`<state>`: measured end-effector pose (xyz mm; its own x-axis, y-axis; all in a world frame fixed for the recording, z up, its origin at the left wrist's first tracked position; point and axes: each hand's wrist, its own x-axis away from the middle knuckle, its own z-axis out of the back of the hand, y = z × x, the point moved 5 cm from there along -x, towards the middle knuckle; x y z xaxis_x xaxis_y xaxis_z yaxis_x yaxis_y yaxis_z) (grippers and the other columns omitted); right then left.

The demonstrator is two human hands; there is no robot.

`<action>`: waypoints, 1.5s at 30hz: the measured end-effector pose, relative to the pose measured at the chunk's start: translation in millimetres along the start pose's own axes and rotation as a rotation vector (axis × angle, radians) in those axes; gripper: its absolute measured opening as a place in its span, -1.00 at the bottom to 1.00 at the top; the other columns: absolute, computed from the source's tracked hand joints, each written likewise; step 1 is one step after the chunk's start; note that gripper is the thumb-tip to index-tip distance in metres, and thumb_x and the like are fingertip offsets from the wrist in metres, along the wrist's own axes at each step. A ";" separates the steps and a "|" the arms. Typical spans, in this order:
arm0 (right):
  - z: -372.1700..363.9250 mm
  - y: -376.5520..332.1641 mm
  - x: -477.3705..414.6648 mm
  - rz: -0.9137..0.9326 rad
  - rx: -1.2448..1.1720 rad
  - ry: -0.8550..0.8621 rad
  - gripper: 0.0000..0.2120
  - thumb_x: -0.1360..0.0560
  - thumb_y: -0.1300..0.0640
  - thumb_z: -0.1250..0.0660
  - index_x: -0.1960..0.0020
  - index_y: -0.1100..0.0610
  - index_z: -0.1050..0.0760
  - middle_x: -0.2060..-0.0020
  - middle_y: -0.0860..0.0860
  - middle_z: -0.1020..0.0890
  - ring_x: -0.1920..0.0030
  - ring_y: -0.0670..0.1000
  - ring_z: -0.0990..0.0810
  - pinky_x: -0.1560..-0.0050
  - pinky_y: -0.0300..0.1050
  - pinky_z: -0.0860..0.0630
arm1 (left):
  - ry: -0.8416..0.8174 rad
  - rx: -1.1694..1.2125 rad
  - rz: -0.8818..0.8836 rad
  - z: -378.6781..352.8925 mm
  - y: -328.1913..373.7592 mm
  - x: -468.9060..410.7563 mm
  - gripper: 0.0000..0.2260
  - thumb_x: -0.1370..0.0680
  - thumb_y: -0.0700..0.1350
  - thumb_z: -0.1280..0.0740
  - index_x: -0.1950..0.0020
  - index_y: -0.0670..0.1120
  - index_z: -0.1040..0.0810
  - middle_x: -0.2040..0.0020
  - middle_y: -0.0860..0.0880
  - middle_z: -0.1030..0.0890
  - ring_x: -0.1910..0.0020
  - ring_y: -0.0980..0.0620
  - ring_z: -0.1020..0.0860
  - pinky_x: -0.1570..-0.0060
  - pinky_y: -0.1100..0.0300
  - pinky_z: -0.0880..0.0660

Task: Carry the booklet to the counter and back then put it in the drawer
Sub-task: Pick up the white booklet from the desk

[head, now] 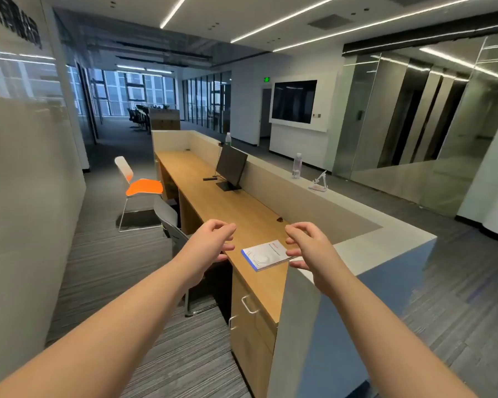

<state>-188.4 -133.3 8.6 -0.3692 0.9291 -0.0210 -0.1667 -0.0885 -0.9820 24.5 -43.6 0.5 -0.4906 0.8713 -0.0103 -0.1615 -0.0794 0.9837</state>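
A white booklet (263, 255) with a blue spine edge lies flat on the near end of the wooden desk (213, 193). My right hand (306, 245) hovers at the booklet's right edge, fingers spread and curled, perhaps touching it. My left hand (210, 241) is open to the left of the booklet, over the desk's front edge, holding nothing. Below the desktop, two drawers with metal handles (249, 304) face left and are closed.
A raised grey counter (357, 208) runs along the desk's right side with a bottle (297, 165) and a phone stand (319, 182). A monitor (230, 168) stands on the desk. A grey chair (170, 222) and an orange chair (140, 186) stand left of the desk.
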 end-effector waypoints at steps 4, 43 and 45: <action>-38.8 2.1 -43.5 -0.010 0.034 0.028 -0.72 -0.63 -0.11 -0.31 -0.24 0.03 -0.51 -0.08 0.07 -0.62 0.02 0.06 -0.63 0.20 -0.09 -0.60 | 0.000 0.012 0.010 33.0 -20.5 -46.2 -0.73 -0.61 0.13 -0.32 -0.22 0.01 -0.51 -0.11 -0.03 -0.63 -0.05 0.03 -0.66 -0.09 0.02 -0.63; -124.1 35.2 -484.6 -0.063 -0.077 0.444 -0.82 -0.59 -0.09 -0.34 -0.15 -0.07 -0.52 -0.06 0.02 -0.65 0.11 0.00 -0.65 0.11 -0.01 -0.66 | -0.353 -0.097 -0.065 29.1 -41.4 -559.3 -0.77 -0.61 0.14 -0.31 -0.20 0.07 -0.53 -0.16 0.04 -0.63 -0.04 0.12 -0.67 -0.02 0.12 -0.62; -108.7 44.2 -489.0 -0.089 -0.071 0.503 -0.80 -0.59 -0.08 -0.34 -0.17 -0.06 -0.52 -0.06 0.04 -0.66 0.11 0.01 -0.64 0.10 0.01 -0.65 | -0.417 -0.095 -0.067 2.9 -42.9 -574.3 -0.80 -0.61 0.14 -0.31 -0.16 0.08 -0.54 -0.15 0.04 -0.64 -0.03 0.13 -0.68 -0.03 0.11 -0.63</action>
<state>84.1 -552.5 -44.9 0.1318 0.9912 -0.0070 -0.1087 0.0074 -0.9940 315.7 -539.2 -35.2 -0.0915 0.9956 0.0186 -0.2686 -0.0427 0.9623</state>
